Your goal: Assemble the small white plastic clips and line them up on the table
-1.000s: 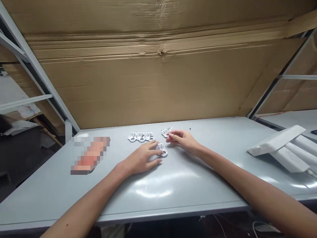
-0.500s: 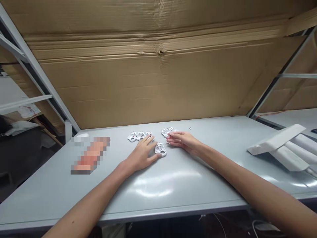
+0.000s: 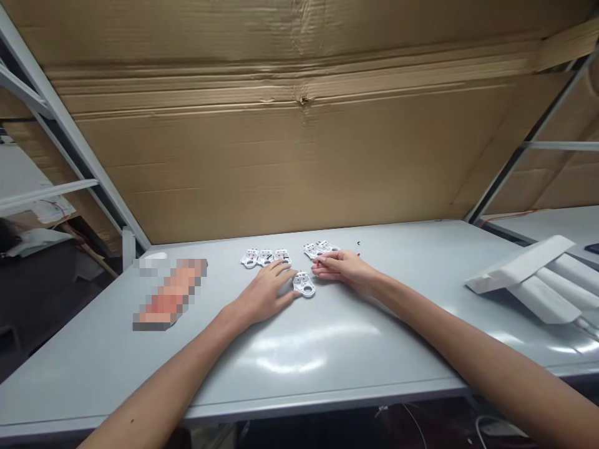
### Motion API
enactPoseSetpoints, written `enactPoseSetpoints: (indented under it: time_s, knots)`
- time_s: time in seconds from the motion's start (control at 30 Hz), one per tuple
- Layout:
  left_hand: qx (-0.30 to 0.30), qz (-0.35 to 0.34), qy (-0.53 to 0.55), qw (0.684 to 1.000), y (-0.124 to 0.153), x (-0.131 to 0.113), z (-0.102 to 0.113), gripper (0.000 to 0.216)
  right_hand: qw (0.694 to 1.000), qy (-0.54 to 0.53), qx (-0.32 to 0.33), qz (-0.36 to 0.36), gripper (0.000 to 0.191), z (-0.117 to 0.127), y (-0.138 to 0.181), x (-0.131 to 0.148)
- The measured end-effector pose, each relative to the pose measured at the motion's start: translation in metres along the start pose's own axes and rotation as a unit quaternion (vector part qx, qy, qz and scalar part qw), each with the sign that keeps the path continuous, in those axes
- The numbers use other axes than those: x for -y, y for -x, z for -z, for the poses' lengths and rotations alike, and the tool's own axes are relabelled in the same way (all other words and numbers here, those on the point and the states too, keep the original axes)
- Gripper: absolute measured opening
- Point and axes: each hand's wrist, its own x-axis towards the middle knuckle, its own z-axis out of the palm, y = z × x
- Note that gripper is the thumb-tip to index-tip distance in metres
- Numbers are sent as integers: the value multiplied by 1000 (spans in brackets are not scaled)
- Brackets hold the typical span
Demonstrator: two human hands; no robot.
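Note:
A white plastic part with a round ring at its near end lies flat on the grey table. Beside it rests my left hand, palm down with fingers spread, the thumb tip at the part's left edge; I cannot tell if it presses on it. My right hand is just right of and above that part, thumb and fingers pinched on a small red piece. Three similar white parts stand in a row beyond my left fingers. Two more white parts lie behind my right fingertips, partly covered.
White packaging lies on the right of the table. At left, a blurred-out reddish oblong lies near a white object. A tiny black bit is beyond my right wrist. A cardboard wall closes the back.
My right thumb and fingers have come together, and a small red piece now shows between them. My left hand and the near white part have hardly moved.

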Motion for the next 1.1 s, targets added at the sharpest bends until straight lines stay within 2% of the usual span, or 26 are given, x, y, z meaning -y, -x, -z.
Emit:
enactPoseSetpoints:
  time_s: [0.23, 0.43, 0.5, 0.63, 0.7, 0.93, 1.1]
  knots:
    - [-7, -11, -29, 999, 0, -2, 1, 36, 997, 47, 60, 20, 32, -6, 5, 6]
    - [-13, -17, -31, 999, 1, 0, -1, 38, 988, 56, 127, 61, 30, -5, 6, 6]
    - [-15, -16, -28, 999, 1, -1, 0, 38, 986, 89, 113, 87, 31, -5, 6, 7]
    - [-4, -7, -29, 1000, 1, -3, 1, 39, 962, 218, 13, 163, 28, -5, 7, 10]
    - [0, -3, -29, 1000, 1, -3, 2, 39, 949, 256, -12, 183, 26, -6, 7, 9]
    - [-4, -5, -25, 1000, 1, -2, 0, 38, 906, 349, 14, 237, 16, -7, 1, -9]
    - [1, 0, -24, 1000, 2, -3, 1, 39, 896, 372, 35, 241, 16, -6, -2, -13]
